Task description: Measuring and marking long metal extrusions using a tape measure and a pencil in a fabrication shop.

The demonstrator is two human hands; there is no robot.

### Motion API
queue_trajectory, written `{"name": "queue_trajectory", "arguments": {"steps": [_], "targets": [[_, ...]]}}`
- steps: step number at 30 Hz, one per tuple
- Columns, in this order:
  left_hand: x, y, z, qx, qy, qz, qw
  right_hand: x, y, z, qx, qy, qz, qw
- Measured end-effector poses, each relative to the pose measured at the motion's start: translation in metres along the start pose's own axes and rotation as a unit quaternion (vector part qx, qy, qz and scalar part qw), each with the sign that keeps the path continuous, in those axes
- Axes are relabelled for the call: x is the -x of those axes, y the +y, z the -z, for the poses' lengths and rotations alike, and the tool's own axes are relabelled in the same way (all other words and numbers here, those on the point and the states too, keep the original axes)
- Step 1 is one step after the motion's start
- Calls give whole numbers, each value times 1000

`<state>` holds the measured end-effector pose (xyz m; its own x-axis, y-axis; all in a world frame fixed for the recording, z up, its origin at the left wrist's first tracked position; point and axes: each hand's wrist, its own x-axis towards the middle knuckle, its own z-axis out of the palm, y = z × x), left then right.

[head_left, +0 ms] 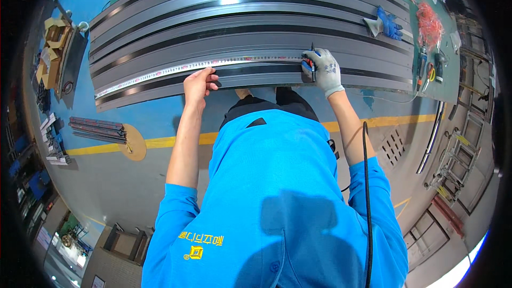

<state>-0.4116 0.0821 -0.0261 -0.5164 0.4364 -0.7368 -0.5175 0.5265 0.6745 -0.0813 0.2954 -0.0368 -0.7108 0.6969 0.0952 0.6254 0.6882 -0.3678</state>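
A steel tape measure blade (176, 69) runs out along the long grey metal profiles (240, 37) on the table, from their left end to its case (308, 70). My right hand (326, 69), in a pale work glove, is closed around that dark case. A thin dark pen-like thing (313, 61) also stands between its fingers. Bare, my left hand (198, 84) is just below the blade, with thumb and fingers drawn together. A small black piece (216, 82) shows at its fingers; its kind is unclear.
On the right of the profiles lie blue gloves (390, 24), an orange-red tangle of string (428, 24) and orange-handled scissors (430, 77). Cardboard boxes (52, 56) stand at the left. Dark bundled strips (98, 129) rest near a round tan board (133, 143).
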Motion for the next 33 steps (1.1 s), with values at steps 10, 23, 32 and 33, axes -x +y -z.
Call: {"name": "queue_trajectory", "arguments": {"steps": [10,23,32,33], "targets": [[5,4,-5,-1,-4,-3,1000,-2,4,-1,-9,4,-7,1000],[52,37,-57,207,-10,-270,940,-1,-45,40,-516,-114,-135,838],[72,31,-113,97,-200,-232,947,21,-145,47,-622,-48,-198,756],[73,21,-112,86,-192,-201,957,13,-150,63,-696,-45,-290,655]]}}
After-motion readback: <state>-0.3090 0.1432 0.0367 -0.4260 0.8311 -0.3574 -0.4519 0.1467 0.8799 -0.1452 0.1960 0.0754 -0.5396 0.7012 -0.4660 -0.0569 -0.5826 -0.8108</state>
